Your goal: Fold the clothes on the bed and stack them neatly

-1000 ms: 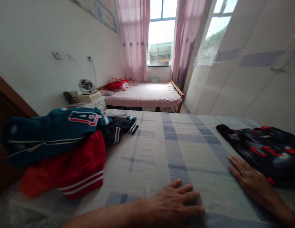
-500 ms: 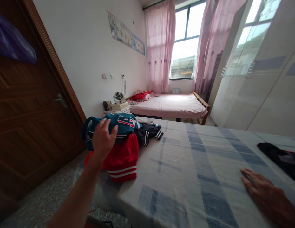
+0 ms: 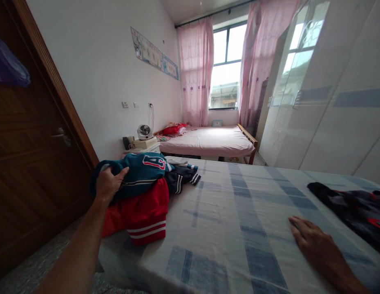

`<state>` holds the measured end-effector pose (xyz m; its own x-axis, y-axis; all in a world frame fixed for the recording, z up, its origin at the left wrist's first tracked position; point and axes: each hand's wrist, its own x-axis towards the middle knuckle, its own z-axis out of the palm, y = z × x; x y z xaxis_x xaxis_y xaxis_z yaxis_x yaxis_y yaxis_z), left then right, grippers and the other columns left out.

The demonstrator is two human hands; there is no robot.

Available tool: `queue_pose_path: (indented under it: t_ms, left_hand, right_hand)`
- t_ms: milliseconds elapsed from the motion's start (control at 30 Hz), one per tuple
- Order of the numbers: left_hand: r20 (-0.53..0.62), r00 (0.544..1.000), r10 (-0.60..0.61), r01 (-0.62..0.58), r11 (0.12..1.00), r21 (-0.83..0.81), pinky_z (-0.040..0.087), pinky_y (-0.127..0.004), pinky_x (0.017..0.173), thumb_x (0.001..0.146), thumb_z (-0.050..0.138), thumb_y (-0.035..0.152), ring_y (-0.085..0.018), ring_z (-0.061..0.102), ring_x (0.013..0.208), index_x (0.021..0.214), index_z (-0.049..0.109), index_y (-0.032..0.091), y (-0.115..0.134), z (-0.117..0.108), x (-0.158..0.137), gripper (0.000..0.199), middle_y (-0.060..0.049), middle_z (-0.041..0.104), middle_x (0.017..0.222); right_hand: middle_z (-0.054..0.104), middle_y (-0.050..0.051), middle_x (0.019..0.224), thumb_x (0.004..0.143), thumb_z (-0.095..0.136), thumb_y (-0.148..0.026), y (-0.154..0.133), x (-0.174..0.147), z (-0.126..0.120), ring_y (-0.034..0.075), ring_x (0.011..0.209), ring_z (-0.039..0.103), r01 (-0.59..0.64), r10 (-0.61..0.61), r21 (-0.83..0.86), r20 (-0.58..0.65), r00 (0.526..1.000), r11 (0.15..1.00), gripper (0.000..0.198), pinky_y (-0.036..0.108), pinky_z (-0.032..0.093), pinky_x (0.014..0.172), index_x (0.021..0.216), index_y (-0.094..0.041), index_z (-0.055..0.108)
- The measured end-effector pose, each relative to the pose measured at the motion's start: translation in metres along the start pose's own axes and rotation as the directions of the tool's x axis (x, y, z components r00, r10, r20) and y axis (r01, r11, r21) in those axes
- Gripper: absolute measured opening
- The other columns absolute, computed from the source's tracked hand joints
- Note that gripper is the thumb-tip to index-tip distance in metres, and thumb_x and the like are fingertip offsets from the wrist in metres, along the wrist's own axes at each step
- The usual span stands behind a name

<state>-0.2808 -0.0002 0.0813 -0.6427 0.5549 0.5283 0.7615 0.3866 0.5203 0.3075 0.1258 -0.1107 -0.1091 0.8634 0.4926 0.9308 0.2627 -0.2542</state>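
At the left end of the checked sheet, my left hand (image 3: pixel 108 184) is closed on the near-left part of a teal jacket (image 3: pixel 137 169) with a red-and-white letter A; its fingertips are hidden in the cloth. Under that jacket lies a red garment (image 3: pixel 150 210) with two white stripes at its hem. A dark garment with white-striped cuffs (image 3: pixel 179 177) pokes out to the right of the pile. My right hand (image 3: pixel 315 245) rests flat on the sheet, fingers stretched out, holding nothing. Just beyond it lies a black garment with red parts (image 3: pixel 352 206).
The blue-and-white checked sheet (image 3: pixel 214 220) covers the surface before me. Behind it stand a bed with a pink sheet (image 3: pixel 208 141) and a cabinet bearing a small fan (image 3: pixel 145 132). A wooden door (image 3: pixel 39 163) is at left, a white wardrobe (image 3: pixel 318 114) at right.
My left hand has gone from hovering over the teal jacket to gripping its left part. The view has shifted right, showing more of the black garment. My right hand stays on the sheet.
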Motion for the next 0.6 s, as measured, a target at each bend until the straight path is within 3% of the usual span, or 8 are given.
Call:
queue_pose_path:
  t_ms: [100, 167, 233, 300, 367, 500, 567, 600]
  left_hand:
    - [-0.062, 0.992, 0.11, -0.113, 0.992, -0.055, 0.041, -0.043, 0.096, 0.086, 0.043, 0.044, -0.028, 0.057, 0.104, 0.105, 0.06, 0.01, 0.036, -0.008, -0.004, 0.043, -0.009, 0.064, 0.104]
    - [-0.093, 0.971, 0.221, -0.235, 0.955, -0.183, 0.043, -0.033, 0.093, 0.087, 0.045, 0.043, -0.019, 0.058, 0.098, 0.106, 0.061, 0.012, 0.072, -0.015, -0.008, 0.039, -0.001, 0.064, 0.101]
    - [-0.135, 0.932, 0.335, -0.361, 0.84, -0.406, 0.047, -0.026, 0.083, 0.084, 0.052, 0.042, -0.014, 0.058, 0.086, 0.102, 0.064, 0.013, 0.111, -0.023, -0.014, 0.036, 0.003, 0.064, 0.091]
    - [-0.164, 0.901, 0.401, -0.408, 0.658, -0.632, 0.049, -0.022, 0.069, 0.081, 0.059, 0.04, -0.01, 0.057, 0.072, 0.094, 0.066, 0.012, 0.148, -0.032, -0.025, 0.032, 0.005, 0.063, 0.079]
    - [-0.135, 0.875, 0.466, -0.375, 0.473, -0.797, 0.048, -0.021, 0.059, 0.079, 0.063, 0.037, -0.007, 0.056, 0.062, 0.091, 0.066, 0.013, 0.18, -0.043, -0.039, 0.027, 0.006, 0.061, 0.071]
    - [-0.107, 0.803, 0.586, -0.229, 0.138, -0.964, 0.051, -0.022, 0.056, 0.08, 0.064, 0.03, -0.008, 0.06, 0.059, 0.091, 0.065, 0.018, 0.223, -0.055, -0.069, 0.016, 0.007, 0.061, 0.067]
    - [-0.078, 0.792, 0.605, -0.154, 0.075, -0.985, 0.052, -0.023, 0.058, 0.081, 0.062, 0.031, -0.01, 0.062, 0.063, 0.093, 0.064, 0.019, 0.235, -0.049, -0.081, 0.017, 0.006, 0.064, 0.071]
    - [-0.036, 0.786, 0.617, -0.119, 0.094, -0.988, 0.052, -0.023, 0.057, 0.082, 0.061, 0.034, -0.01, 0.063, 0.063, 0.094, 0.064, 0.018, 0.239, -0.042, -0.085, 0.02, 0.005, 0.065, 0.073]
  right_hand:
    - [0.062, 0.012, 0.121, 0.081, 0.03, -0.039, -0.002, 0.0, -0.001, 0.028, 0.11, 0.058, 0.005, -0.002, -0.036, 0.076, 0.997, 0.999, 0.049, 0.045, 0.05, 0.081, 0.108, -0.019, 0.065]
    - [0.062, 0.012, 0.122, 0.082, 0.03, -0.037, -0.005, 0.001, -0.003, 0.028, 0.111, 0.057, -0.01, 0.014, -0.055, 0.081, 0.997, 0.998, 0.048, 0.044, 0.049, 0.082, 0.109, -0.018, 0.065]
    - [0.061, 0.012, 0.122, 0.082, 0.03, -0.035, -0.009, 0.001, -0.007, 0.027, 0.112, 0.056, -0.01, 0.017, -0.07, 0.096, 0.995, 0.997, 0.047, 0.043, 0.049, 0.082, 0.109, -0.019, 0.065]
    - [0.061, 0.012, 0.123, 0.082, 0.03, -0.033, -0.012, 0.001, -0.01, 0.027, 0.114, 0.055, -0.005, 0.014, -0.076, 0.119, 0.993, 0.997, 0.046, 0.044, 0.049, 0.082, 0.108, -0.019, 0.065]
    - [0.06, 0.012, 0.124, 0.082, 0.031, -0.032, -0.014, 0.0, -0.012, 0.027, 0.115, 0.055, -0.003, 0.011, -0.062, 0.132, 0.991, 0.998, 0.045, 0.044, 0.049, 0.084, 0.109, -0.019, 0.064]
    - [0.06, 0.013, 0.123, 0.084, 0.033, -0.034, -0.014, 0.002, -0.015, 0.027, 0.113, 0.056, -0.023, 0.02, 0.027, 0.097, 0.995, 0.999, 0.045, 0.046, 0.045, 0.092, 0.117, -0.018, 0.058]
    - [0.06, 0.013, 0.123, 0.084, 0.034, -0.035, -0.015, 0.003, -0.016, 0.025, 0.113, 0.057, -0.045, 0.038, 0.111, 0.066, 0.997, 0.993, 0.046, 0.045, 0.044, 0.095, 0.121, -0.017, 0.054]
    - [0.059, 0.013, 0.124, 0.085, 0.035, -0.036, -0.016, 0.003, -0.017, 0.025, 0.111, 0.058, -0.061, 0.052, 0.16, 0.055, 0.997, 0.985, 0.046, 0.044, 0.044, 0.095, 0.123, -0.017, 0.053]
